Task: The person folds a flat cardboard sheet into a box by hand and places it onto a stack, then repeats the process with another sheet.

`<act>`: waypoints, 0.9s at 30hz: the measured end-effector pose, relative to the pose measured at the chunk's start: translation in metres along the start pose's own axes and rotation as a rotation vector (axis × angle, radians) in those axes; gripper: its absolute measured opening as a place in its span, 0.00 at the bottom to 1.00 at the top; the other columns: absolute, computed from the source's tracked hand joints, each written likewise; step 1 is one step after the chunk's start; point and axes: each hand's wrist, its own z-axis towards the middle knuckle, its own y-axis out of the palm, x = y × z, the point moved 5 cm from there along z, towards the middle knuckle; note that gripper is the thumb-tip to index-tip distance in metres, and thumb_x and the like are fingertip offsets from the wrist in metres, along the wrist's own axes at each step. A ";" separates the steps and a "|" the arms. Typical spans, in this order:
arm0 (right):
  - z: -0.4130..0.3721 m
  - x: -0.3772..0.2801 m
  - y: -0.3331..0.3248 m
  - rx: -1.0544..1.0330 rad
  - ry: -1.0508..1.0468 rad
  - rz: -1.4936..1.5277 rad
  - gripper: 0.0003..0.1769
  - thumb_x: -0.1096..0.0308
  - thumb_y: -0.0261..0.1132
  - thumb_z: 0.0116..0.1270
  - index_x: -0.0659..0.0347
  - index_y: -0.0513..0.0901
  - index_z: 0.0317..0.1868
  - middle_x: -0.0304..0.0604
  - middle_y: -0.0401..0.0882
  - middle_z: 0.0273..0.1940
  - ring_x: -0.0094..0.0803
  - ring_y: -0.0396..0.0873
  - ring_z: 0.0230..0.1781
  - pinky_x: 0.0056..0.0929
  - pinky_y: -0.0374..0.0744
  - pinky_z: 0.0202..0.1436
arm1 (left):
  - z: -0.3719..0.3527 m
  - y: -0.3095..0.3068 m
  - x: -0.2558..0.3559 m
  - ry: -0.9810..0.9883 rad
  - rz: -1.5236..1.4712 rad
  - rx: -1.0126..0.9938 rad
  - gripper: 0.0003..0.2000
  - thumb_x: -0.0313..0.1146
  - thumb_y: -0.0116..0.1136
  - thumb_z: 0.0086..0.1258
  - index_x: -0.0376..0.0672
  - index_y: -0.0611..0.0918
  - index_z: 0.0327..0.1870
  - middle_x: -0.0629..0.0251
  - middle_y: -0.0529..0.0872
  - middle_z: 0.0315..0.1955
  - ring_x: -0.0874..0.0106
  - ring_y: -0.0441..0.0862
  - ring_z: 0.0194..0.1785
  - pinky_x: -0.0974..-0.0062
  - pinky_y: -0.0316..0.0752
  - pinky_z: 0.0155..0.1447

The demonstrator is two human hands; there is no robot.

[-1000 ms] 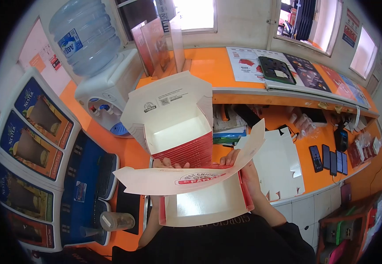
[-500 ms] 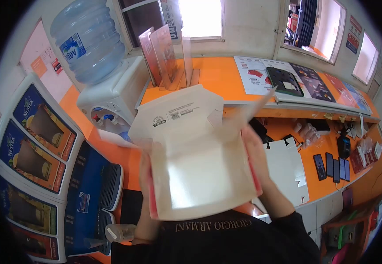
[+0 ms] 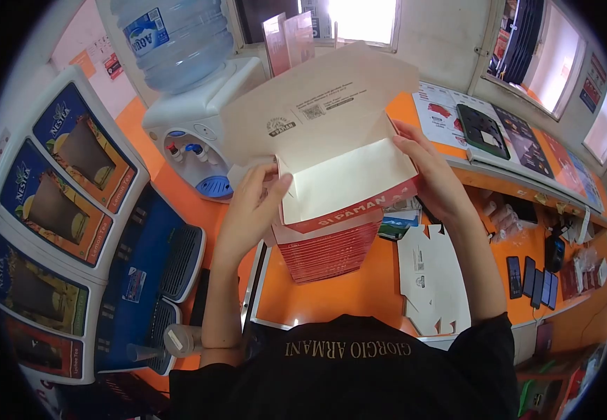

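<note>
A cardboard food box (image 3: 349,178), white inside and red outside with "SI PAMAN" on its front, is between my two hands with its printed lid raised. The thumb of my left hand (image 3: 254,203) presses the inner left corner while the fingers stay outside. On the opposite side, my right hand (image 3: 429,171) grips the wall, thumb over the rim. Directly below is a stack of nested red boxes (image 3: 328,252); the held box sits on or just above its top. To the right lies a flat white box blank (image 3: 433,283), unfolded on the orange counter (image 3: 303,301).
A drink dispenser (image 3: 72,182) and a water dispenser (image 3: 191,119) stand on the left. Near the dispenser trays is a clear plastic cup (image 3: 181,341). Several phones (image 3: 531,280) lie at the right. A raised shelf (image 3: 471,164) with posters runs along the back.
The box has moved away from my body and levelled, so its red front and the stack beneath now show. Its side flaps are folded inward, and both hands have shifted with it.
</note>
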 end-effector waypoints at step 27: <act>0.016 0.065 0.002 -0.287 0.105 -0.361 0.32 0.64 0.58 0.65 0.64 0.62 0.67 0.47 0.73 0.56 0.30 0.73 0.53 0.28 0.72 0.56 | -0.020 0.001 -0.023 -0.052 0.235 -0.117 0.31 0.24 0.41 0.56 0.28 0.57 0.66 0.36 0.65 0.60 0.48 0.62 0.66 0.66 0.55 0.69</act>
